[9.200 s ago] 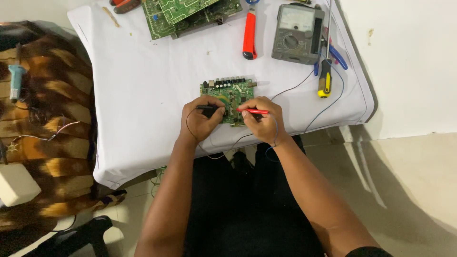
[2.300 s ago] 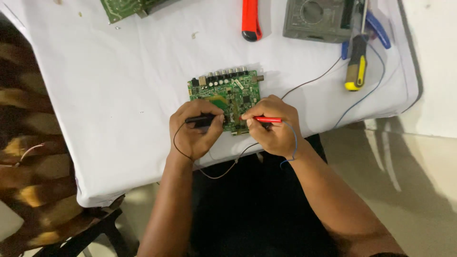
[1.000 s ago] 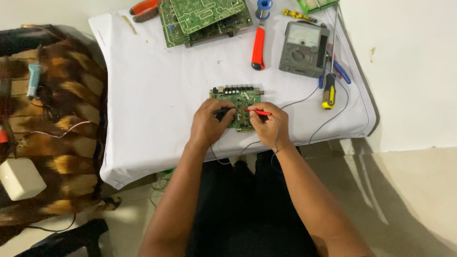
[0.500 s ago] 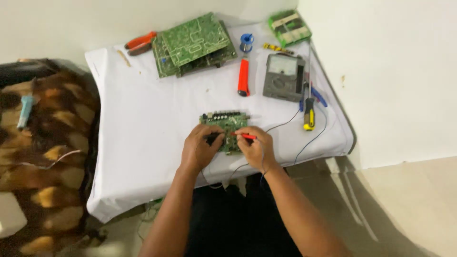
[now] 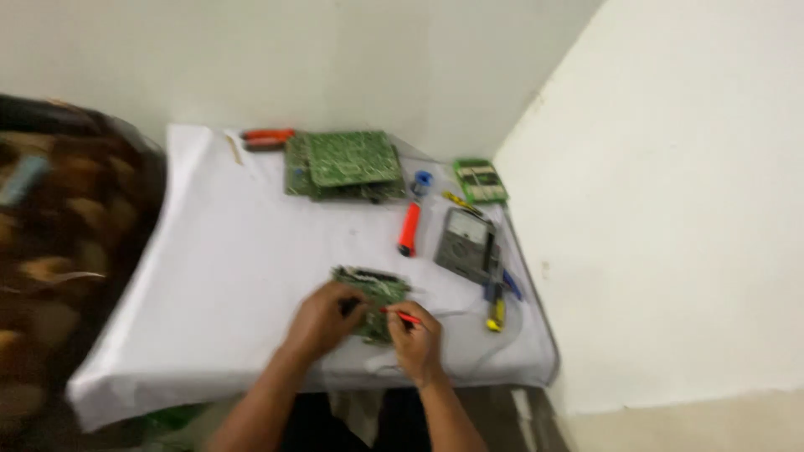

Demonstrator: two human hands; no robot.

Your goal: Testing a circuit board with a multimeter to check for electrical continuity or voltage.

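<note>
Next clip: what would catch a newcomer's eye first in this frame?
Both hands meet at the near edge of the white-covered table: the left hand and the right hand, which holds a red probe, work over a small green circuit board. Behind them lie an orange-handled tool and a grey meter, with a stack of larger green boards at the far edge.

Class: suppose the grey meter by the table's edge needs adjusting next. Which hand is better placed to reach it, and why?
Probably the right hand: the grey meter lies on its side, beyond the red probe.
</note>
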